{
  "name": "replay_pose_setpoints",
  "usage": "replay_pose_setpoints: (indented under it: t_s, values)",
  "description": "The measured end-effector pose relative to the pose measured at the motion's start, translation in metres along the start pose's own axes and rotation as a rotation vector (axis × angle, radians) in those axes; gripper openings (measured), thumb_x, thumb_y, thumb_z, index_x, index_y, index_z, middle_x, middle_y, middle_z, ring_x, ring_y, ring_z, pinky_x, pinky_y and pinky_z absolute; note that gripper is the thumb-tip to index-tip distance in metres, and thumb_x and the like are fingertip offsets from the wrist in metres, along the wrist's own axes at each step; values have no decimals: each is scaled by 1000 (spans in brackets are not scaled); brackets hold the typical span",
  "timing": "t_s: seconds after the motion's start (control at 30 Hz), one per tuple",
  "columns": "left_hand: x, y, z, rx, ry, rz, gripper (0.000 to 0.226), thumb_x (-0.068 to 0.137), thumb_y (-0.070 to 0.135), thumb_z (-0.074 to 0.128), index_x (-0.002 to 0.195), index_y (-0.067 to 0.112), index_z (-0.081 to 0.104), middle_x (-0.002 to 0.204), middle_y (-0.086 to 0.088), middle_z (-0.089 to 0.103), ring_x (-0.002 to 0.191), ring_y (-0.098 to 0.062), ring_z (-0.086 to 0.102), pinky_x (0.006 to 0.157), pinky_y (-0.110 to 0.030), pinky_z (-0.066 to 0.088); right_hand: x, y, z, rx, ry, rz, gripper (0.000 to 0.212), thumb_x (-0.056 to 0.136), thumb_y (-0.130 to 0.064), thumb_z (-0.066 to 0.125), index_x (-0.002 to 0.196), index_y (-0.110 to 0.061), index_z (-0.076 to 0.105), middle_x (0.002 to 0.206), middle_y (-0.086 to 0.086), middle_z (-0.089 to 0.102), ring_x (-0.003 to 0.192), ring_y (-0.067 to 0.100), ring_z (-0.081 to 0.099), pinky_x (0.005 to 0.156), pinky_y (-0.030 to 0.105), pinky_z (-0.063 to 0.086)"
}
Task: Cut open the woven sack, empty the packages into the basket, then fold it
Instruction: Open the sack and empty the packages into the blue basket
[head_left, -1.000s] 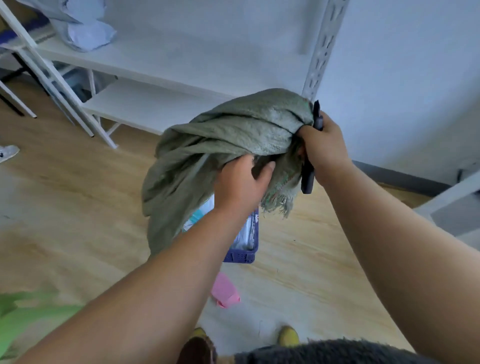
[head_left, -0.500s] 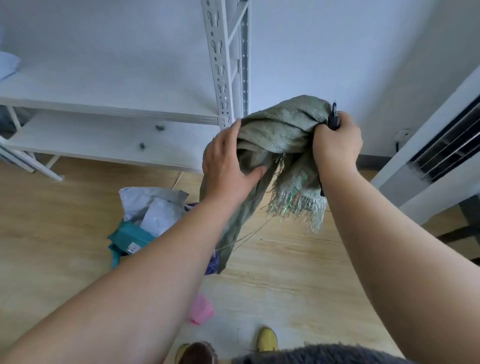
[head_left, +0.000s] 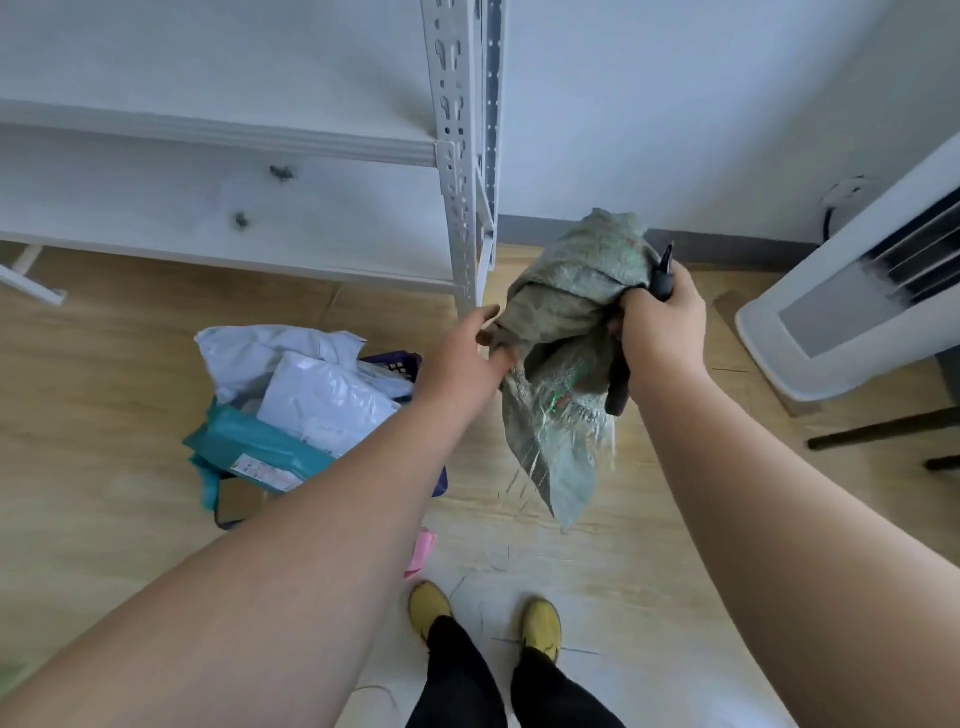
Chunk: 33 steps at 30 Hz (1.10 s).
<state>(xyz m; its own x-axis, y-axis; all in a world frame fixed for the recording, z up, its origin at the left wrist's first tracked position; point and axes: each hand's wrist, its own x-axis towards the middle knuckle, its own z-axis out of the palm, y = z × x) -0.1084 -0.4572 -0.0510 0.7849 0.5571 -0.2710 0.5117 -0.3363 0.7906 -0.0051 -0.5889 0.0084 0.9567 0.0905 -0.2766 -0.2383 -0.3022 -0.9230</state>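
The grey-green woven sack (head_left: 566, 332) is bunched up in the air, and its frayed cut end hangs down toward the floor. My right hand (head_left: 662, 319) grips the sack's upper part together with a black cutter (head_left: 662, 273), whose tip sticks up above my fist. My left hand (head_left: 467, 353) touches the sack's left side with its fingertips pinching the fabric. On the floor to the left, the dark blue basket (head_left: 395, 364) holds white (head_left: 322, 395) and teal packages (head_left: 260, 452) piled above its rim.
A white metal shelf unit (head_left: 457, 156) stands behind the basket, its post close to my left hand. A white standing appliance (head_left: 852, 317) is at the right by the wall. A pink item (head_left: 421, 553) lies on the wooden floor near my yellow shoes (head_left: 431, 608).
The view has tilted down and both hands have lowered with the sack. My left hand slid from a flat grip on the bundle to its left edge. The basket of packages shows more fully.
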Motion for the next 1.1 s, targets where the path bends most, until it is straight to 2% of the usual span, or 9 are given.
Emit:
replay_pose_setpoints:
  t_s: [0.13,0.23,0.33,0.43,0.57,0.67,0.87,0.97,1.1]
  values:
    - [17,-27,10,-42,23,35,42,93,34,57,134,34,50,113,10,63,91,-12,63,85,-39,54,14,27,21,108,36,74,25,81,1,37,81,-19,52,59,-2,48,45,9,43,55,26,39]
    - [28,-52,28,-47,-69,28,45,94,30,56,137,39,46,120,6,61,97,-10,62,89,-35,52,27,56,27,78,64,90,26,83,-1,37,91,-19,55,63,-2,49,47,9,43,57,25,39]
    - [43,-84,58,-40,-92,16,49,94,30,57,139,40,43,124,7,61,104,-9,60,88,-29,49,48,97,32,-9,74,81,25,82,-2,39,88,-21,55,70,1,51,58,14,45,61,27,39]
    - [63,-123,101,-43,-113,-41,50,94,27,56,141,38,42,123,6,61,105,-11,61,92,-36,51,76,145,43,-194,44,23,23,81,-3,44,82,-26,50,74,-6,53,73,19,47,69,30,40]
    - [86,-183,170,9,-176,-148,51,94,25,53,141,40,38,127,3,55,109,-15,59,91,-42,52,109,224,58,-374,20,-33,32,81,1,45,91,-29,53,81,-7,57,81,20,51,69,26,37]
    - [102,-229,219,36,-217,-190,57,91,32,51,144,40,32,134,0,49,116,-20,57,94,-46,51,133,294,73,-445,-2,-14,40,81,3,44,102,-28,57,89,-3,59,81,21,51,68,25,36]
    - [137,-320,279,227,-269,-318,57,98,29,50,149,32,25,145,-3,33,128,-26,43,104,-45,41,176,418,101,-563,-90,92,44,82,3,46,117,-22,57,91,-1,57,85,26,52,70,27,37]
    - [155,-356,294,285,-308,-311,59,98,30,50,150,33,22,148,-1,29,132,-25,38,104,-45,40,197,465,111,-592,-130,99,48,81,-1,53,124,-23,56,109,4,62,102,30,57,79,29,42]
    - [184,-393,310,435,-321,-240,62,97,31,51,151,36,20,151,-2,26,137,-26,28,108,-45,36,228,513,130,-656,-159,42,65,78,-8,61,137,-28,45,136,2,52,117,26,54,86,30,42]
